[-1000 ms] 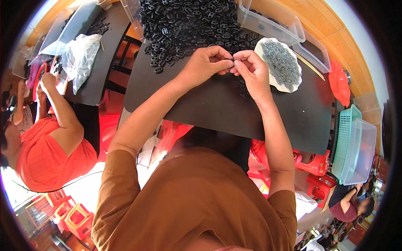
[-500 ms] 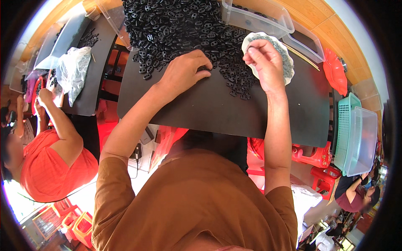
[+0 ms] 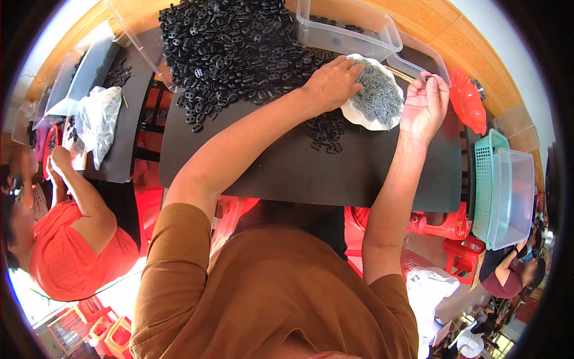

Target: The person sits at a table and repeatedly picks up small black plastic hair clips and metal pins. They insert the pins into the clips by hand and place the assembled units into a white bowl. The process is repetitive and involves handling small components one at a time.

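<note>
Slender grey pieces (image 3: 381, 93) on a white, scalloped plate (image 3: 360, 118) lay just right of the left hand (image 3: 333, 84), its grip unclear.

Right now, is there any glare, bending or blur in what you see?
Head view: white glare washes out the lower left, below the person in an orange-red top; head view: fisheye distortion bows the front edge of the dark brown tabletop; head view: the black oval two-holed pieces look fairly sharp, but the small dark piece in the bare right hand is too tiny to identify.
</note>
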The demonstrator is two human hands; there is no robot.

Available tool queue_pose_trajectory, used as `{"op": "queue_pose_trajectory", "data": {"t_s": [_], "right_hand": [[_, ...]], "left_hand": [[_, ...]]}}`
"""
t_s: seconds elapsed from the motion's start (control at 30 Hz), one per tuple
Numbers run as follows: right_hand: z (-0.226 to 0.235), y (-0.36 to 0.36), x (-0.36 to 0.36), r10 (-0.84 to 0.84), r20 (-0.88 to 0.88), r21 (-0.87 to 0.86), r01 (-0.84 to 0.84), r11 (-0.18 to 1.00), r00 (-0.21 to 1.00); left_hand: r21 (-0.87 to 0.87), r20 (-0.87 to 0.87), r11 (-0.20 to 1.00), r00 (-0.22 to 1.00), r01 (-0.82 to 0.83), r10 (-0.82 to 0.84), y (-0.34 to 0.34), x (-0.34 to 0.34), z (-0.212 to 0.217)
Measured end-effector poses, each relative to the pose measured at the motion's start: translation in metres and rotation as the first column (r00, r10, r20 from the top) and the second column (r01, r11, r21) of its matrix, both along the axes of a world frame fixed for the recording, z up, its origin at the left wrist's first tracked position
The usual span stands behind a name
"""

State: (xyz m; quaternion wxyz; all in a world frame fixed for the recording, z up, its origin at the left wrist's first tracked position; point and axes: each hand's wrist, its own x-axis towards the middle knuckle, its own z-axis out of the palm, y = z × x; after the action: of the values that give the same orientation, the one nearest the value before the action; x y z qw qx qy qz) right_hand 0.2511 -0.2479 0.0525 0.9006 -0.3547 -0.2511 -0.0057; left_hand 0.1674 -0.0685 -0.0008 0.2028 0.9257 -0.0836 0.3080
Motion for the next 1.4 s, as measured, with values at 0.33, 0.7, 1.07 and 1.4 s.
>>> {"op": "queue_pose_trajectory", "data": {"t_s": [0.33, 0.7, 1.07, 1.4], "right_hand": [[0.002, 0.002, -0.004, -0.134, 0.000, -0.057, 0.134, 0.989, 0.991], [-0.010, 0.020, -0.011, -0.130, 0.010, -0.199, 0.129, 0.971, 0.992], [-0.013, 0.034, -0.028, -0.036, 0.091, -0.396, 0.069, 0.916, 0.995], [-0.016, 0.039, -0.035, -0.035, 0.297, -0.702, 0.243, 0.669, 0.954]], "left_hand": [[-0.032, -0.187, 0.992, 0.975, 0.119, -0.123, 0.011, -0.010, 0.011], [0.052, -0.301, 0.998, 0.953, 0.031, -0.014, 0.020, 0.011, 0.020], [-0.466, -0.240, 0.883, 0.952, 0.057, -0.188, 0.031, -0.009, 0.029], [-0.943, -0.166, 0.333, 0.875, -0.006, -0.456, 0.037, -0.014, 0.024]]}}
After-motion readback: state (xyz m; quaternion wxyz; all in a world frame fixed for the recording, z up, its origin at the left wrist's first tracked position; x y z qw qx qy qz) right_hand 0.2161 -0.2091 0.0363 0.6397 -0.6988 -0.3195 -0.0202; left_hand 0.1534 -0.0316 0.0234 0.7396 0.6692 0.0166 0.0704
